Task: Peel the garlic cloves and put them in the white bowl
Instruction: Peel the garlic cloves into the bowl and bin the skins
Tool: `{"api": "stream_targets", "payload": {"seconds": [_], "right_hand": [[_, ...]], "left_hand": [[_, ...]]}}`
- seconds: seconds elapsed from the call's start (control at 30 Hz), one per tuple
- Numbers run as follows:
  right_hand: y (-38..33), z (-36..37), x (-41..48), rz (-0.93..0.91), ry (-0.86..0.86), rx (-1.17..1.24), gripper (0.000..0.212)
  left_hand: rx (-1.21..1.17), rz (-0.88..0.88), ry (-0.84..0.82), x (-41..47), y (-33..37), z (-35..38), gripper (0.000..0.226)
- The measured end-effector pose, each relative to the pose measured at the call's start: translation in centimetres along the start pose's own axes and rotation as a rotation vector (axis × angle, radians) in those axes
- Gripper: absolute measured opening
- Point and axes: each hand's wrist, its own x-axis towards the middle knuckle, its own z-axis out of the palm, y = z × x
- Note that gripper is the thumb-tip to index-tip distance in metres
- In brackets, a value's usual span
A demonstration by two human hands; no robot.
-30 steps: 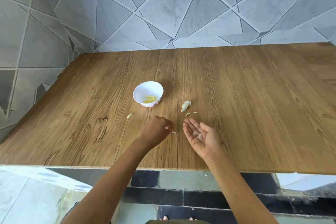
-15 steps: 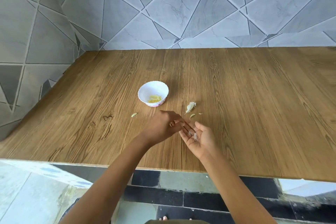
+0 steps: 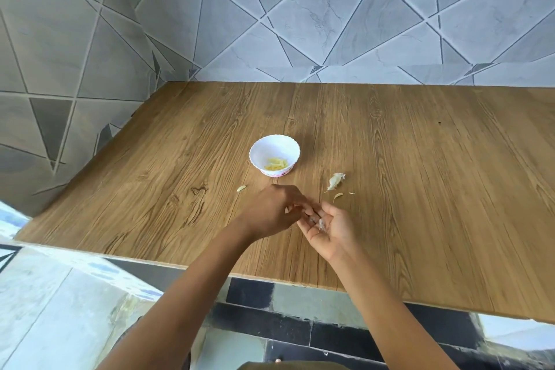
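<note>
The white bowl stands on the wooden counter with peeled yellow garlic cloves inside. To its right lies a garlic clove still in its papery skin. My right hand is held palm up in front of it, fingers relaxed, with scraps of garlic skin lying on the palm. My left hand is curled, its fingertips pinched together over the fingers of my right hand, seemingly on a bit of skin.
A small pale piece lies left of my left hand; two more scraps lie near the unpeeled clove. The wooden counter meets tiled walls at the back and left. Its front edge is just below my wrists.
My left hand, pinching a bit of skin, moved right until its fingertips reached my right hand's fingers. The right hand stayed palm up. The camera tilted down a little.
</note>
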Motion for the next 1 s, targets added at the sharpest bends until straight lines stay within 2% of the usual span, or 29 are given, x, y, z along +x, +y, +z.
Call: {"api": "stream_targets", "payload": {"seconds": [0.1, 0.2, 0.37, 0.5, 0.57, 0.73, 0.87, 1.0], "right_hand": [[0.4, 0.3, 0.2, 0.002, -0.008, 0.013, 0.034], [0.6, 0.5, 0.4, 0.024, -0.041, 0.052, 0.034], [0.0, -0.3, 0.4, 0.005, -0.062, 0.054, 0.034], [-1.2, -1.0, 0.5, -0.047, -0.039, 0.052, 0.035], [-1.4, -1.2, 0.5, -0.058, -0.030, 0.054, 0.035], [-1.6, -1.9, 0.4, -0.077, -0.013, 0.055, 0.034], [-1.8, -2.2, 0.4, -0.088, -0.011, 0.066, 0.034], [-1.5, -2.0, 0.4, -0.082, -0.003, 0.068, 0.034]], "left_hand": [[0.019, -0.009, 0.015, -0.3, -0.2, 0.2, 0.019], [0.063, -0.090, 0.073, -0.5, -0.2, 0.2, 0.016], [-0.019, -0.172, 0.166, -1.1, -1.8, -0.1, 0.019], [0.026, -0.248, 0.080, -1.8, -2.7, 0.6, 0.028], [0.043, -0.219, 0.027, -1.8, -2.2, 1.5, 0.026], [0.144, 0.007, -0.032, -2.0, -1.9, 3.7, 0.021], [0.197, 0.059, -0.058, -2.9, -2.6, 3.8, 0.014], [0.263, 0.040, -0.079, -2.3, -2.2, 3.6, 0.016]]}}
